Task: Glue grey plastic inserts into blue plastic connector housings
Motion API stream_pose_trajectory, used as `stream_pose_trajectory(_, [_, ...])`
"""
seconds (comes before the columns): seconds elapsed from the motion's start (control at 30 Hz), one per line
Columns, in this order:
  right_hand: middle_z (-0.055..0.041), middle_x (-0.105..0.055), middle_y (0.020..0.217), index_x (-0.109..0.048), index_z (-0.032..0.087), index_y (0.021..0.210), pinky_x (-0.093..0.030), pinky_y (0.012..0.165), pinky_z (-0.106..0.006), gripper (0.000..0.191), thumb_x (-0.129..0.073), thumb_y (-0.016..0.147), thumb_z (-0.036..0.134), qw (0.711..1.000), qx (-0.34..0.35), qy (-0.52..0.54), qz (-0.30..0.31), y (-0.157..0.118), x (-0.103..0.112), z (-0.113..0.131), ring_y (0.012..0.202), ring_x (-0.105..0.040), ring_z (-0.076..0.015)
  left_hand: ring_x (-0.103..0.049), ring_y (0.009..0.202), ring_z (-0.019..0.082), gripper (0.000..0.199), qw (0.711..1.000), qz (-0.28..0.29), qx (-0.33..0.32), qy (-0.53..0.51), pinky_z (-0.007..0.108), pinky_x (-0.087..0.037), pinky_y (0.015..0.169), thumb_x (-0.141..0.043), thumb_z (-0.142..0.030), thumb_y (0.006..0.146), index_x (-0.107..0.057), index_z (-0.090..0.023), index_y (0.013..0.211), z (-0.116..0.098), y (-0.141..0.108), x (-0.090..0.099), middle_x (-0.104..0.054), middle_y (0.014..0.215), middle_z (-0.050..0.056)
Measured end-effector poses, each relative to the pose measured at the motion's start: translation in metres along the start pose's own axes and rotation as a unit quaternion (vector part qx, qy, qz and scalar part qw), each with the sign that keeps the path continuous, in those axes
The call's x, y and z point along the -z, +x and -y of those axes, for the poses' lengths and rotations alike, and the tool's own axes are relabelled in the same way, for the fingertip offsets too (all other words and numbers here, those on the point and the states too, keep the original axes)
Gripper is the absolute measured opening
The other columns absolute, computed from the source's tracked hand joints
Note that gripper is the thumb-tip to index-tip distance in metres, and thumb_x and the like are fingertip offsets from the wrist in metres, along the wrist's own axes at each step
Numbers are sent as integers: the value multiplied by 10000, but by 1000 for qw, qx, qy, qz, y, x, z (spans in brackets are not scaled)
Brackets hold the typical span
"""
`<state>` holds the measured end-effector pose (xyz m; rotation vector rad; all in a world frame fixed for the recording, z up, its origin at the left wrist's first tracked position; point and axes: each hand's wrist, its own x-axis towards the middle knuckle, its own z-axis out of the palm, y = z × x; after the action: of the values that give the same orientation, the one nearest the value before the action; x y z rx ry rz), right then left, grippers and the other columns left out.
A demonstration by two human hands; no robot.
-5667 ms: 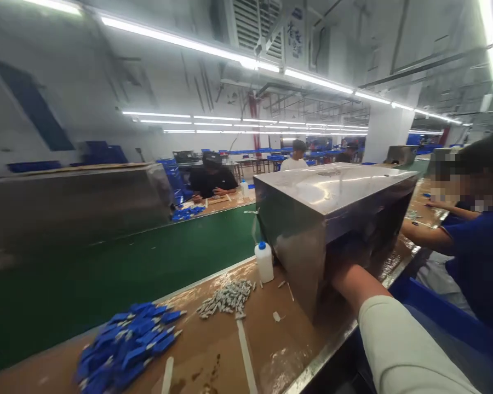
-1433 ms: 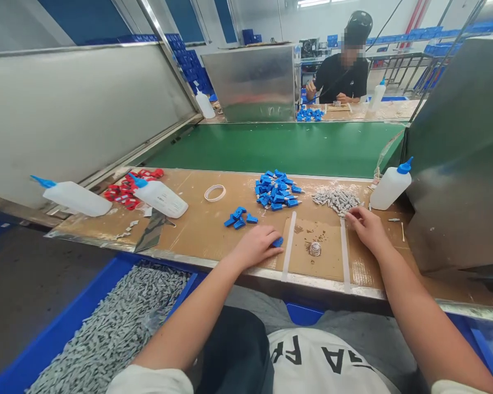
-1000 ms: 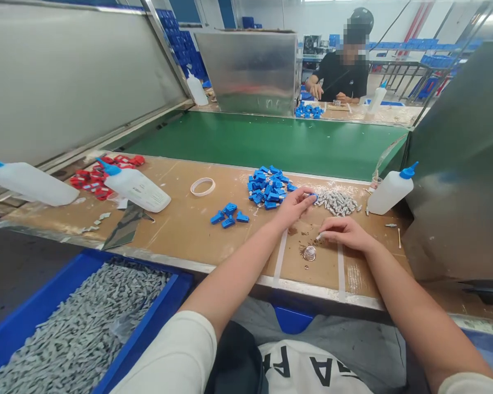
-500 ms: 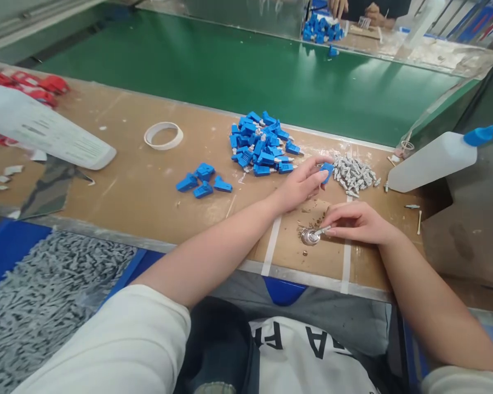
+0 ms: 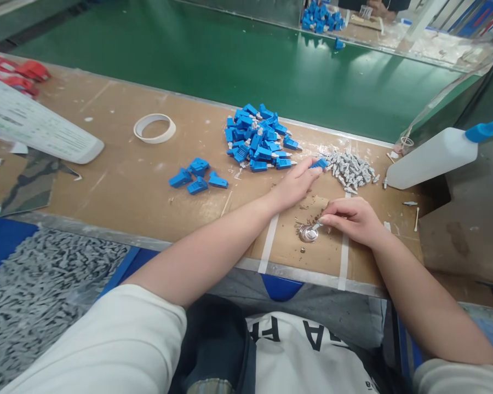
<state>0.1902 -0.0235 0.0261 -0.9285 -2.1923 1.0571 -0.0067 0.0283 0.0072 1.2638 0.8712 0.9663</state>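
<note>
My left hand (image 5: 296, 185) is closed on a blue plastic part (image 5: 320, 163), between the big heap of blue parts (image 5: 257, 139) and a pile of small grey pieces (image 5: 350, 169). Thumb and fingers of my right hand (image 5: 350, 216) pinch a small grey piece (image 5: 317, 224), whose end dips at a small round metal dish (image 5: 308, 233). Brown crumbs lie around the dish, and a tiny metal ring (image 5: 303, 249) sits just in front of it.
Several blue parts (image 5: 198, 175) and a white tape roll (image 5: 154, 128) lie leftward. A white bottle with blue nozzle (image 5: 433, 158) leans at right. Behind the cardboard-covered bench runs a green belt (image 5: 168, 60). A bin of grey pieces (image 5: 53, 295) stands lower left; a co-worker's hand shows at the far side.
The blue part in my left hand has turned from upright to lying flatter. My right hand's grey piece has shifted slightly at the dish. The whole view has moved a little.
</note>
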Motion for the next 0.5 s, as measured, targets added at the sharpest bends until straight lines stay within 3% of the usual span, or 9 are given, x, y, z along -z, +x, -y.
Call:
stream_pose_trajectory(0.2, [-9, -672, 608, -700, 169, 722, -427, 568, -222, 406, -663, 994, 469, 999, -14, 1, 31, 1, -1, 1, 552, -575, -104, -329, 542, 78, 168, 1000, 0, -14, 10, 186, -286, 512, -465, -299, 985, -471, -196, 852, 0, 0, 2, -373, 684, -49])
stream_pose_trajectory(0.37, [-10, -650, 622, -681, 159, 695, -415, 553, -219, 435, -669, 983, 485, 997, -24, 34, 58, -1, 0, 3, 568, -550, -97, -358, 578, 99, 336, 999, -20, -24, 44, 212, -327, 543, -443, -427, 1014, -460, -196, 771, -4, -1, 3, -409, 682, -32])
stream_pose_trajectory(0.43, [-8, -631, 606, -685, 158, 695, -424, 533, -223, 439, -682, 971, 499, 996, -31, 79, 36, -1, 1, 3, 545, -546, -97, -367, 584, 106, 378, 998, -17, -24, 63, 224, -337, 555, -446, -460, 1008, -450, -197, 736, -5, -1, 4, -410, 666, -29])
stream_pose_trajectory(0.5, [-13, -641, 616, -711, 161, 731, -465, 515, -235, 414, -706, 951, 511, 989, -39, 138, -26, -2, 1, 2, 522, -571, -106, -368, 577, 110, 420, 997, -6, -24, 80, 236, -327, 551, -443, -485, 998, -437, -198, 691, -6, -2, 4, -395, 637, -28])
